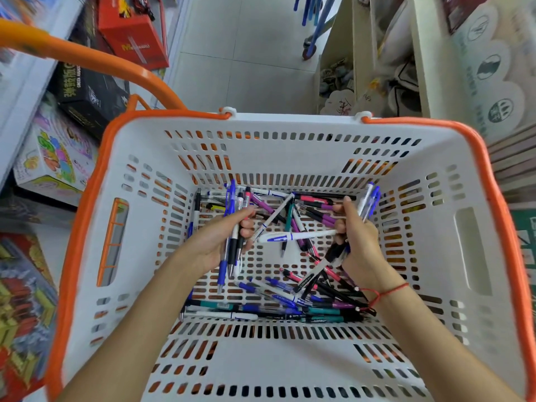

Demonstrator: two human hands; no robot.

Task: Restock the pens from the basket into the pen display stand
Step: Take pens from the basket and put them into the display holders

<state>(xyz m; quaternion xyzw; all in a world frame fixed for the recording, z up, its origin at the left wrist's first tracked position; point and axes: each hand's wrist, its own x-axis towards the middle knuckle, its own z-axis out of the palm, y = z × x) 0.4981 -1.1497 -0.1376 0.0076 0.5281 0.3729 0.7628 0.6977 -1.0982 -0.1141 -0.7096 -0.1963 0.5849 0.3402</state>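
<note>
Loose pens [290,303] overlap in the basket [139,256], too tangled to count. At nine o'clock the left hand [214,242] grips several pens; at three o'clock the right hand [359,242] clutches another bunch, its number unclear.

Both hands inside white basket [139,285]; left hand [220,239] and right hand [358,236] each grip pen bundles.
</note>
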